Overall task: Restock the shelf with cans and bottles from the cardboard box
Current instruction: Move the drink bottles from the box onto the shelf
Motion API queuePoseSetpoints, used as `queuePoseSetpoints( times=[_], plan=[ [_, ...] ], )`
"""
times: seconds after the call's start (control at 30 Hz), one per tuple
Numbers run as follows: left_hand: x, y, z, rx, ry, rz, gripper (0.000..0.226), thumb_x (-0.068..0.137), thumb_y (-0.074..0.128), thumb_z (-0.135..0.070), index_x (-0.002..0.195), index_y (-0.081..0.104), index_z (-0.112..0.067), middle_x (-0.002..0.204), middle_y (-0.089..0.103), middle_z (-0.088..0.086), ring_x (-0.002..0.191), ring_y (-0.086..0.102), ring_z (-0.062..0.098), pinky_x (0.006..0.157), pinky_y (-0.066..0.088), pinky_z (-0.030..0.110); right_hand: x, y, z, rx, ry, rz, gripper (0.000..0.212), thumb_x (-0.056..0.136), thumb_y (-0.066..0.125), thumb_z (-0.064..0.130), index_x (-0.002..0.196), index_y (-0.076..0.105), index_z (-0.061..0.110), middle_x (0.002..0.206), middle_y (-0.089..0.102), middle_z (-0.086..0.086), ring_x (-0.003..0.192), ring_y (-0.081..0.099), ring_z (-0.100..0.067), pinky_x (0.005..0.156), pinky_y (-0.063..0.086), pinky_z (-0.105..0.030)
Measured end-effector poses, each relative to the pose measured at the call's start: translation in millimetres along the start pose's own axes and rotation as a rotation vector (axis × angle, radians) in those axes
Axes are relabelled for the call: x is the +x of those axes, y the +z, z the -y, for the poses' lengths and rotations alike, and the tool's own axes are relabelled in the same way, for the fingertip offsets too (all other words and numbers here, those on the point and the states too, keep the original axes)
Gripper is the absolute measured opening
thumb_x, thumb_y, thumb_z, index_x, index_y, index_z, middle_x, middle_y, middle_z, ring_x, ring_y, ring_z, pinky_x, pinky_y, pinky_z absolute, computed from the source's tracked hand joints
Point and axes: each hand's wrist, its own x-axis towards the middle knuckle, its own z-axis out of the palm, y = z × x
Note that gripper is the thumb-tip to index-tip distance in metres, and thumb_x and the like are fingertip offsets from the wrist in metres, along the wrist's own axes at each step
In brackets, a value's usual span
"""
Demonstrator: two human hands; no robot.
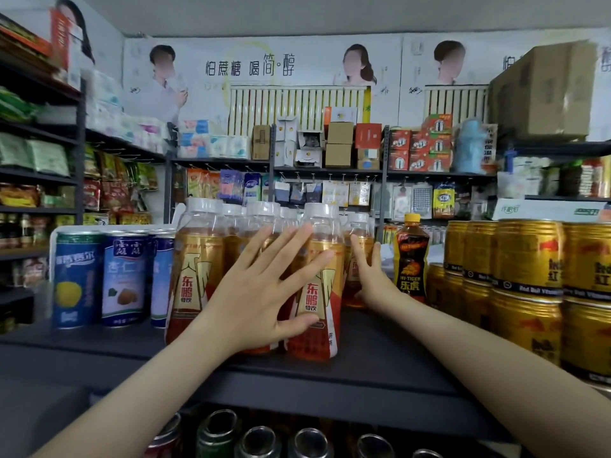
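Left hand (261, 292) flat on upright bottles (195, 259), caps up, right hand (370, 276) beside

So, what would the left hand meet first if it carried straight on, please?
Probably the front red-and-gold bottle: the left hand's straight fingers point across its label, though whether they already touch is unclear.

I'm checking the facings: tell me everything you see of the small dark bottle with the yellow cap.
The small dark plastic-looking bottle stands upright on the grey shelf, between the white-capped amber bottles and the stacked gold cans. Yellow cap on; black flame label reading HI-TIGER faces forward. The right hand lies by its lower left; contact unclear.
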Motion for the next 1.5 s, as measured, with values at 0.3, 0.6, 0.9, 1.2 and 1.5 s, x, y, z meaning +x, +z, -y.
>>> queuePoseSetpoints(
  times=[0.3,0.6,0.9,1.2,1.5],
  plan=[
    [-27,-28,-53,-0.260,-0.303,0.055,0.064,0.092,0.046,-0.037,0.151,0.027,-0.020,0.151,0.036,0.010,0.141,0.031,0.024,0.116,0.021,0.048,-86,-54,46,-0.140,-0.137,-0.236,0.050,0.093,0.049,0.007,0.141,0.034,0.012,0.139,0.039,-0.011,0.113,0.053,-0.028,0.075,0.045,-0.027],
    [-120,-86,-97,-0.579,-0.681,0.001,0.044,0.094,0.046,-0.030,0.134,0.047,-0.013,0.126,0.052,-0.007,0.119,0.047,0.003,0.102,0.035,0.013,-233,-2,124,0.164,-0.586,-0.378,0.024,0.092,0.054,0.016,0.114,0.060,0.008,0.098,0.061,-0.003,0.091,0.056,-0.018,0.078,0.042,-0.023],
    [-340,-136,-104,-0.494,-0.986,0.533,0.047,0.089,0.053,-0.028,0.133,0.049,-0.013,0.124,0.056,0.002,0.113,0.051,0.016,0.084,0.036,0.015,-319,185,225,0.384,-0.678,0.225,0.028,0.091,0.048,0.019,0.115,0.059,0.011,0.101,0.061,-0.002,0.097,0.058,-0.020,0.082,0.041,-0.022],
    [-611,-219,-56,-0.398,-1.331,1.184,0.053,0.094,0.042,-0.034,0.143,0.037,-0.015,0.140,0.044,0.007,0.127,0.046,0.025,0.099,0.042,0.032,-395,390,381,0.241,-0.704,0.712,0.041,0.095,0.050,0.018,0.136,0.047,0.014,0.128,0.053,-0.005,0.120,0.050,-0.023,0.093,0.041,-0.028],
    [-778,-261,-31,-0.384,-1.653,1.609,0.057,0.097,0.042,-0.036,0.147,0.024,-0.016,0.142,0.038,0.006,0.124,0.048,0.026,0.094,0.045,0.037,-436,533,459,0.150,-0.518,1.159,0.057,0.098,0.047,0.024,0.149,0.022,0.020,0.147,0.036,-0.004,0.131,0.041,-0.021,0.100,0.035,-0.027]
  ],
)
